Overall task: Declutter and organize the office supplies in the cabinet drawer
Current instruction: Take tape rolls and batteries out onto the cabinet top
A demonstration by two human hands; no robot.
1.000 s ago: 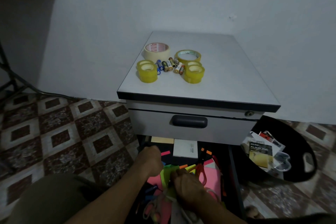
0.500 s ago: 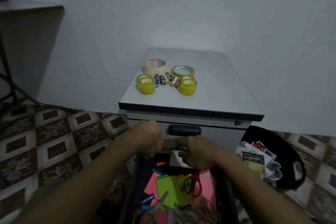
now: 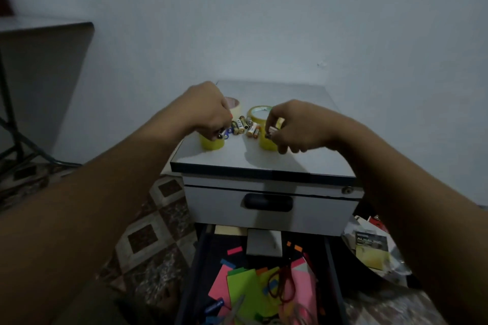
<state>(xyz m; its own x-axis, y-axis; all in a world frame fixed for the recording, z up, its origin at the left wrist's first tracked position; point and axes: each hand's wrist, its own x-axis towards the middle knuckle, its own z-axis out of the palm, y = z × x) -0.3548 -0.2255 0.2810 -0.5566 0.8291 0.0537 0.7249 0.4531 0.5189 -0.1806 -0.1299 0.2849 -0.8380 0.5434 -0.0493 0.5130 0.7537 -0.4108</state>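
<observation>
Head view, step: I judge the person is laying small finds from the drawer (image 3: 201, 258) beside the batteries (image 3: 241, 125) on the tabletop (image 3: 303, 163).
Left hand (image 3: 208, 111): it reaches forward, knuckles up. The fingers curl down and pinch a small piece (image 3: 221, 136), which I cannot identify, just over the left roll (image 3: 211, 144).
Right hand (image 3: 295, 126): same pose, with the fingertips closed on what seems a battery (image 3: 272, 130), just above the right roll (image 3: 265, 144).
Both hands: near each other but apart, with the batteries between them.
Task things: the batteries lie in a loose heap between the two rolls. Masking tape (image 3: 235, 104) and a flat roll (image 3: 257, 112) stand behind. The drawer below is pulled open, with notes (image 3: 245, 287) and scissors (image 3: 286, 282) mixed in it.
Advice: lower each piece until it touches the tabletop, lay it on its side along the heap, and only then release it, so it does not roll to the edge.
Beside: a bag (image 3: 369, 245) of packaging lies on the floor at the right.
</observation>
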